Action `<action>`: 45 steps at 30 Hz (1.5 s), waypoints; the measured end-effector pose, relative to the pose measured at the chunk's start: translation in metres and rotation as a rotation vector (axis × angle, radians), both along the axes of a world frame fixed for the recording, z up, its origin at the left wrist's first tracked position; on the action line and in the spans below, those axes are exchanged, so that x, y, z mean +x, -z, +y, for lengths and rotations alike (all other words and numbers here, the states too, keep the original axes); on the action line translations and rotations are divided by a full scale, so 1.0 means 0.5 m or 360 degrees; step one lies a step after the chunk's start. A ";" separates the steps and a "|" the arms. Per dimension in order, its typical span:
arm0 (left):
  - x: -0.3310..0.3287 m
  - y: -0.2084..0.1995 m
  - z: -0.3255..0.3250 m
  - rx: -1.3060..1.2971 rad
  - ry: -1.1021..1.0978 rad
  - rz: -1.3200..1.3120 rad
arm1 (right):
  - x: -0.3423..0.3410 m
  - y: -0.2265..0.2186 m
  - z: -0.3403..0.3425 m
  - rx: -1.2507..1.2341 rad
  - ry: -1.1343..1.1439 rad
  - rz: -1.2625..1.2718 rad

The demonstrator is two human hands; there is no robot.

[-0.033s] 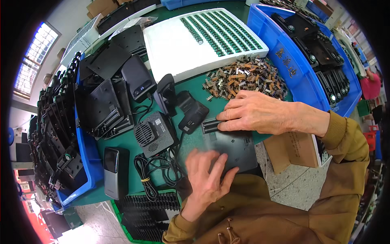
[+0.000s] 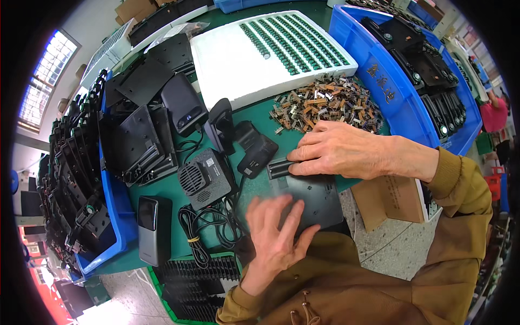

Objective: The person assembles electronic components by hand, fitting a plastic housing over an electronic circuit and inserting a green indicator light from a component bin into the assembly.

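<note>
A flat black plastic panel (image 2: 317,203) with a raised slotted bar along its far edge lies at the table's near edge. My right hand (image 2: 346,151) is closed on that bar, thumb side and fingertips pressed together there; what may be pinched under the fingers is hidden. Over the panel's left side, my left hand (image 2: 277,235) has its fingers apart, their tips smeared by motion, and grips nothing that I can see. Just beyond my right hand sits a heap of small metal and brown clip-like parts (image 2: 327,105).
A white foam tray (image 2: 227,65) holds rows of small green-and-black parts. Blue bins (image 2: 398,95) with black assemblies flank the table. Left of the panel are a black speaker-like box (image 2: 206,179), coiled cable (image 2: 192,238), a grey power bank (image 2: 155,230) and stacked black panels (image 2: 135,135).
</note>
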State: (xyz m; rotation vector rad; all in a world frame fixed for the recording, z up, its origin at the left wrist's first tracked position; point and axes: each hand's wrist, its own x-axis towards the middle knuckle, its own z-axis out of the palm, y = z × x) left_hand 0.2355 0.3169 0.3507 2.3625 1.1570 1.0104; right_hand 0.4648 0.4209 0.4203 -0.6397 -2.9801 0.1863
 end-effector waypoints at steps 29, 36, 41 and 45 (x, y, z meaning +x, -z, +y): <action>0.009 -0.017 0.004 -0.0095 0.0002 0.0418 | -0.051 0.029 0.392 0.0238 0.1319 0.0214; 0.012 -0.012 -0.001 -0.0083 0.0009 0.0425 | -0.007 0.026 0.389 -0.0306 0.1301 0.0756; 0.020 -0.011 0.005 -0.0042 0.0034 0.0418 | 0.017 -0.035 0.327 -0.0355 0.1233 0.1060; 0.011 -0.009 0.009 -0.0020 -0.0036 0.0450 | -0.038 -0.084 0.174 -0.0910 0.1344 0.1094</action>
